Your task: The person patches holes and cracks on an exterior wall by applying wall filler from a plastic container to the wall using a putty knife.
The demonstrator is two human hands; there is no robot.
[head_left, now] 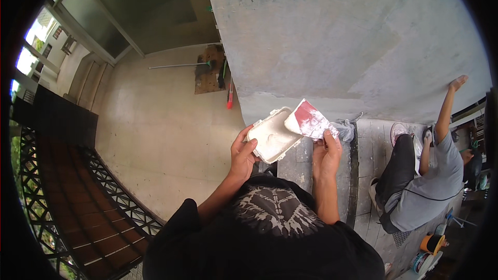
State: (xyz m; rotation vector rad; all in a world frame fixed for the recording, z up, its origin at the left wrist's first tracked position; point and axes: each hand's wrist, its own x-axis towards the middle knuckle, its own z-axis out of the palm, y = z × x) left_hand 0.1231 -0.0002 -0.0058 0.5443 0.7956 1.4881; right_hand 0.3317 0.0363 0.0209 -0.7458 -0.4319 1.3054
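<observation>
My left hand (243, 156) grips the side of a white plastic tub (285, 150), thumb over the rim, tilted toward me. White paste (267, 141), like filler, coats the inside. In my right hand (327, 156) is a flat red spreader (309, 117), pinched at its lower right corner. White paste smears its face and coats its left edge, which overlaps the tub's right rim. Whether the edge touches the tub I cannot tell.
A grey wall (353, 41) with patched areas rises in front. At right a co-worker in a grey shirt (430, 189) crouches, one hand (458, 82) on the wall. A broom (176, 65) lies beyond the tiled floor (161, 140); a black railing (124, 189) runs at left.
</observation>
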